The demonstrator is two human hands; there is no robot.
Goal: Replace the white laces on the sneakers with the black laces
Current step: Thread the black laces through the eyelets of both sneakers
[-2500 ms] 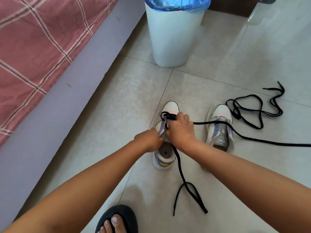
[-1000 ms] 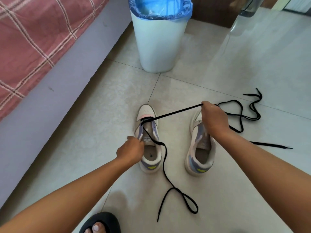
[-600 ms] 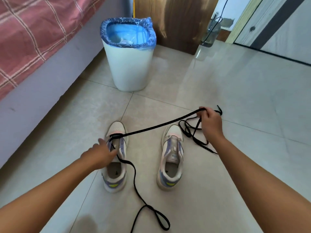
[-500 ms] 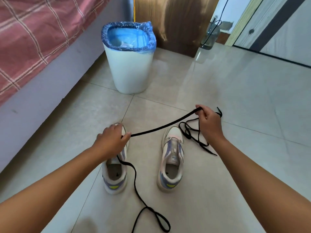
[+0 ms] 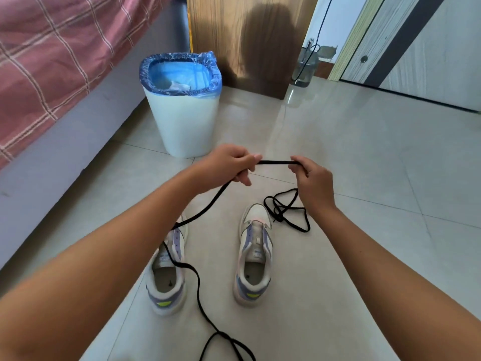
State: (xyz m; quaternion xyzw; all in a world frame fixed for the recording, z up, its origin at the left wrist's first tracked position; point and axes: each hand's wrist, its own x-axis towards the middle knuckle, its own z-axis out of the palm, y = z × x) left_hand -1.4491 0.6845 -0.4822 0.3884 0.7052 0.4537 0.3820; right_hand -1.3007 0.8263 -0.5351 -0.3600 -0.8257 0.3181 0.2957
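Left hand: the left hand point(image 5: 229, 164) is raised above the floor, fingers curled, pinching a flat black shoelace point(image 5: 274, 162) between thumb and forefinger.
Right hand: the right hand point(image 5: 313, 182) pinches the same lace a short way along, fingers curled round it; the stretch between the two hands is taut and level.
Lace path: from the left hand the lace slants down to the front eyelets of the left white-and-lilac sneaker point(image 5: 168, 269), crosses its opening and trails over the tile to a loose loop at the bottom edge.
Second lace: another black shoelace point(image 5: 286, 212) lies in a tangle on the floor, touching the toe of the right white-and-lilac sneaker point(image 5: 255, 254).
Count: two sneakers, side by side, toes pointing away; two black laces; no lace threaded in the right shoe.
Writing: each tongue has a small label, too small to read.
Surroundings: a white plastic waste bin with a blue liner point(image 5: 182, 105) stands beyond the hands on the pale tiled floor point(image 5: 364, 178); a bed with a pink checked cover point(image 5: 46, 56) is to the left; a wooden panel point(image 5: 247, 40) is behind the bin.
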